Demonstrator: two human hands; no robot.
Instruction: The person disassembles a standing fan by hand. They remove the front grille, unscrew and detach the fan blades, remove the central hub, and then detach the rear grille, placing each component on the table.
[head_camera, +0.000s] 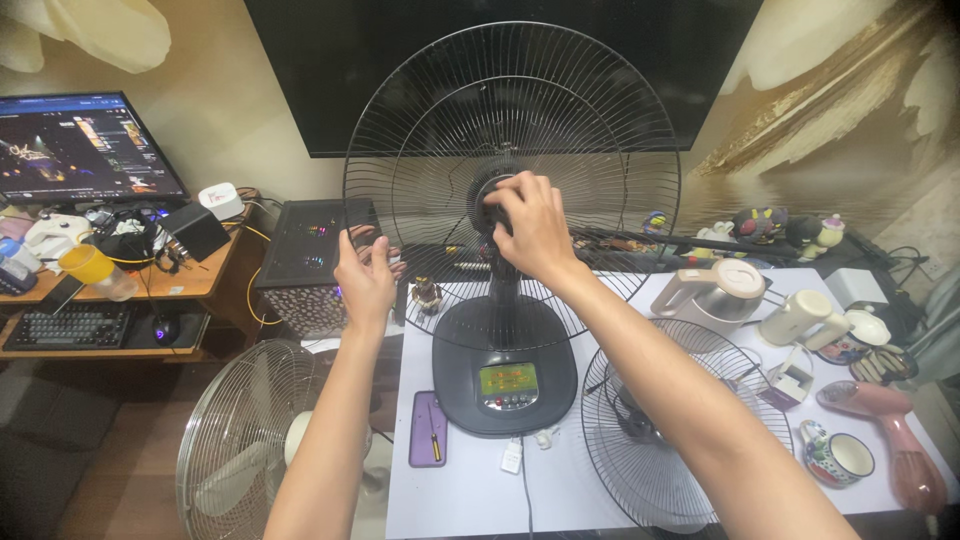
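Both arms stretch forward to the upright wire fan guard (420, 130) on the fan base (505, 375) on the tabletop (470, 490). Left hand (367, 275) pinches its left rim — right hand (530, 228) closes around the centre hub (490, 205).

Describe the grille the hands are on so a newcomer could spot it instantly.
On the white table, a dark fan base stands upright. Mounted on it is the black wire grille, left hand at its rim, right hand at its hub. Its twin, the loose grille, lies flat.
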